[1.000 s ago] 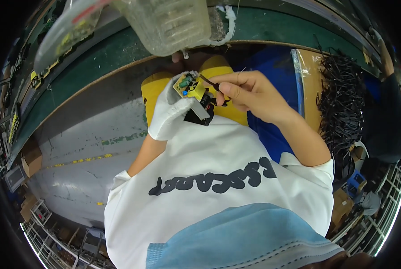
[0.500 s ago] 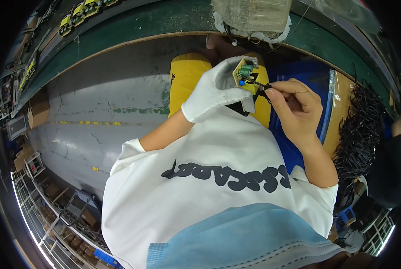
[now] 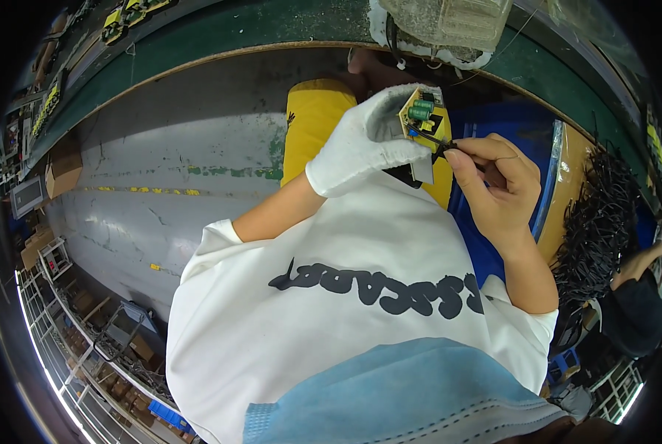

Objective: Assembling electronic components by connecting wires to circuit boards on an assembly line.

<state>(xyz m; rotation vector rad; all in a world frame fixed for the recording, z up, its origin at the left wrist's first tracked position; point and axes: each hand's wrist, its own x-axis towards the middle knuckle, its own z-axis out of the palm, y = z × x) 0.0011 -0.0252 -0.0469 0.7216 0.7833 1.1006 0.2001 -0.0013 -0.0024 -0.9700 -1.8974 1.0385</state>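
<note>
My left hand [image 3: 364,144], in a white glove, is closed round a small circuit board [image 3: 422,111]. Green cylindrical parts, a blue part and a yellow part stand on the board. A black casing piece [image 3: 405,175] shows below the gloved thumb, beside a pale flat piece. Bare and pinched, my right hand [image 3: 501,185] grips a black cable [image 3: 446,147] at the board's lower right edge. The cable runs in against the board; its exact seating is hidden. Both hands are held over my lap.
A green workbench [image 3: 271,33] crosses the top, with a translucent plastic tray [image 3: 456,22] on it. At right, a large bundle of black cables [image 3: 597,222] lies by a tan board [image 3: 568,185] and a blue bin [image 3: 494,126]. Another person's arm [image 3: 638,266] shows at the far right.
Both hands, with the board and cable, have shifted slightly right and up in the picture. The grip looks the same. The other person's arm at far right shows more.
</note>
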